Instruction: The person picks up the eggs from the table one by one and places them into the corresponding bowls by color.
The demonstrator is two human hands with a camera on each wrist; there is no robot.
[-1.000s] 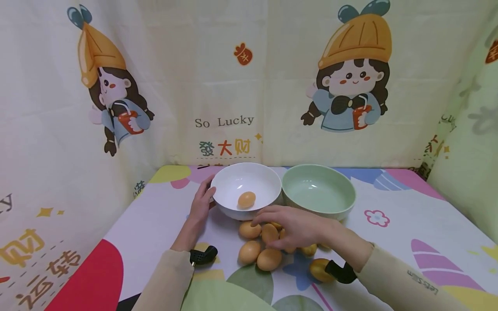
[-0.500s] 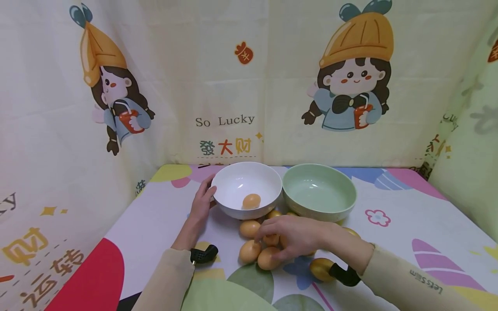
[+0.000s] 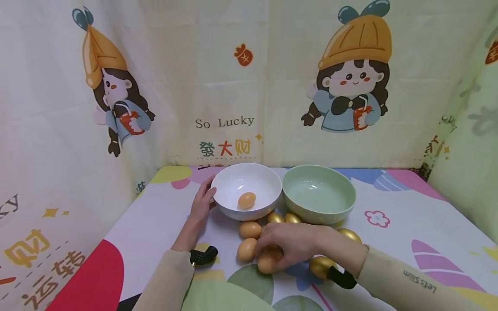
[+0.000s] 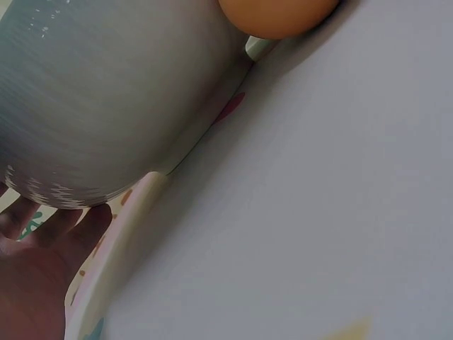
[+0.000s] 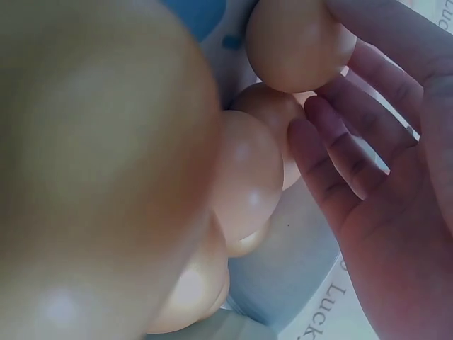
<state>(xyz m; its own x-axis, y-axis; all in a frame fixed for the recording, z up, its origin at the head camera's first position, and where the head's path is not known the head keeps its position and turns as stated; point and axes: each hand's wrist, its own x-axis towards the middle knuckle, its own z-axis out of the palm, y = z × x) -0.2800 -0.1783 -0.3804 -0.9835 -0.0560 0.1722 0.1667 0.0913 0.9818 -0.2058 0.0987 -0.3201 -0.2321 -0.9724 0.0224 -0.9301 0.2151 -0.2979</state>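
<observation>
My left hand (image 3: 202, 201) rests against the left side of the white bowl (image 3: 225, 211), its fingertips (image 4: 95, 216) on the outer wall. A single brown egg (image 3: 247, 200) lies inside that bowl. In front of the bowls, my right hand (image 3: 295, 242) pinches a brown egg (image 3: 267, 262) between thumb and fingers; the right wrist view shows this egg (image 5: 297, 46) at the fingertips. Two more brown eggs sit just left of it, a nearer egg (image 3: 247, 250) and a farther egg (image 3: 250, 230). Other brown eggs (image 5: 248, 177) are hidden under the hand in the head view.
A pale green bowl (image 3: 323, 216) stands right of the white one. Gold eggs lie about: one by the white bowl (image 3: 275, 217), one before the green bowl (image 3: 293, 218), one beyond the right wrist (image 3: 349, 234), one near the black wrist mount (image 3: 322, 268). A patterned cloth covers the table.
My right hand has come down and nearer, its fingers closing on the front brown egg. The egg in the white bowl has rolled right and back. My left hand stays put.
</observation>
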